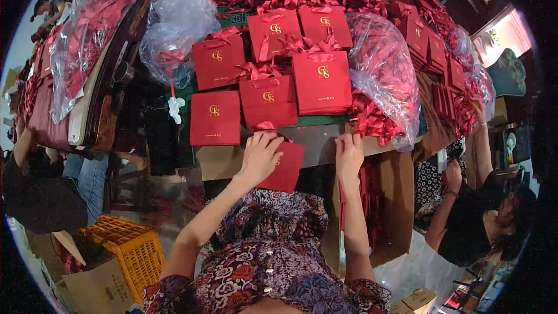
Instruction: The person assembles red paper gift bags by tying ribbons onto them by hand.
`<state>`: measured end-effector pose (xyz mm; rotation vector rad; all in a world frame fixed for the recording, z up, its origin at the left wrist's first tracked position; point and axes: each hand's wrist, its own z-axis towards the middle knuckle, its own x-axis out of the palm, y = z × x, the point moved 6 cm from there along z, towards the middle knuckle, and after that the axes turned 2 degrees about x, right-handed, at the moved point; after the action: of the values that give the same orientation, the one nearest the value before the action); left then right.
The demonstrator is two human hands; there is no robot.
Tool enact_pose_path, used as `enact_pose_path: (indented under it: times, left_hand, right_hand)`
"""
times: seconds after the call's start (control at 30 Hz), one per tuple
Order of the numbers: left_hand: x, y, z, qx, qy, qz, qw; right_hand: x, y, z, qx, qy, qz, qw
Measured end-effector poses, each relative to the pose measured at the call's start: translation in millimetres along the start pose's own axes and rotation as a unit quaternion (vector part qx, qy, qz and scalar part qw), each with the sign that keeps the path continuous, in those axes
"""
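My left hand (261,155) grips the top of a red paper gift bag (286,170), which hangs tilted at the table's near edge. Its fingers are closed over the bag's upper part and hide some of the gold print. To the right, my right hand (349,152) is raised with the fingertips pinched together, by a heap of loose red ribbons (372,122). What lies between those fingertips is too small to tell. Just beyond both hands, stacks of red gift bags with ribbon handles (322,84) lie on the table, with a ribbonless-looking stack (215,118) at the left.
A clear plastic sack of ribbons (386,64) bulges right of the stacks; another plastic bag (177,29) lies left. An open cardboard box (395,203) stands below my right arm. A yellow crate (131,253) is on the floor. A co-worker (476,221) sits at the right, others around.
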<state>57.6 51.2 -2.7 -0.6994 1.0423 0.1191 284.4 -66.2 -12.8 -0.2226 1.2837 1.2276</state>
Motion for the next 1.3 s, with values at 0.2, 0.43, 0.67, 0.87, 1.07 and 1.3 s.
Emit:
enact_pose_path:
  times: [0.2,0.43,0.67,0.87,1.07,1.3]
  left_hand:
    - [5.5,-5.0,1.1,0.002,0.018,0.011,1.000]
    - [7.2,1.7,-2.4,-0.023,0.014,-0.005,1.000]
    - [1.7,9.4,-5.1,-0.078,0.027,-0.076,0.994]
    - [-3.9,2.6,-9.1,-0.059,0.006,-0.066,0.996]
    - [-7.6,-0.6,-12.4,-0.069,-0.027,-0.091,0.993]
    - [-9.2,-7.9,-17.2,-0.098,-0.068,-0.062,0.991]
  right_hand:
    - [-9.3,78.3,-30.2,-0.111,0.014,0.020,0.994]
    - [-4.7,129.8,-67.5,-0.161,0.105,0.084,0.978]
    - [8.8,128.3,-62.4,-0.029,0.115,0.217,0.969]
    - [38.9,101.5,-49.9,0.070,0.131,0.230,0.962]
    - [39.4,106.5,-47.6,0.075,0.128,0.213,0.966]
    - [39.3,111.3,-44.6,0.091,0.144,0.205,0.964]
